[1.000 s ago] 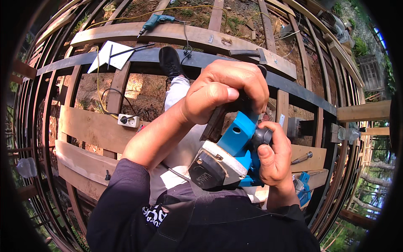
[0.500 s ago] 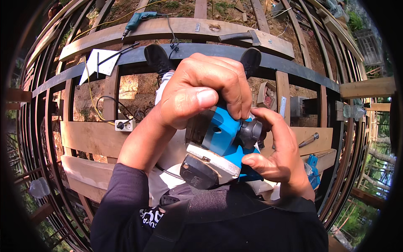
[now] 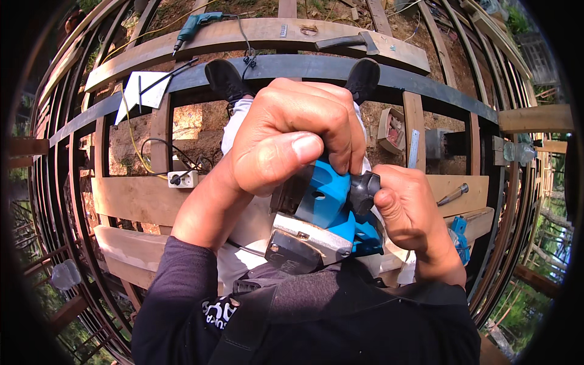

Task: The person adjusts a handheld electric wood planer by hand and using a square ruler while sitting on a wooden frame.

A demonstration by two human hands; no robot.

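Over my lap I hold a blue electric planer [image 3: 331,198] tilted on its side, its black and pale metal end toward my belly. My left hand [image 3: 292,128] is closed over the planer's far side, fingers curled round it; the grip itself is hidden beneath the hand. On the right, my right hand [image 3: 404,207] is closed at the planer's black round knob [image 3: 365,190], thumb against it and the fingers folded behind.
Planks and dark beams cross over bare ground. A teal drill [image 3: 193,29] and a hatchet [image 3: 347,42] lie on the far plank. A white power socket block [image 3: 182,179] sits left. A chisel [image 3: 453,193] and a small open box [image 3: 392,129] are at right.
My right thumb has shifted from the planer's blue body up to the black knob, and the fingers have curled in. The left hand keeps its hold.
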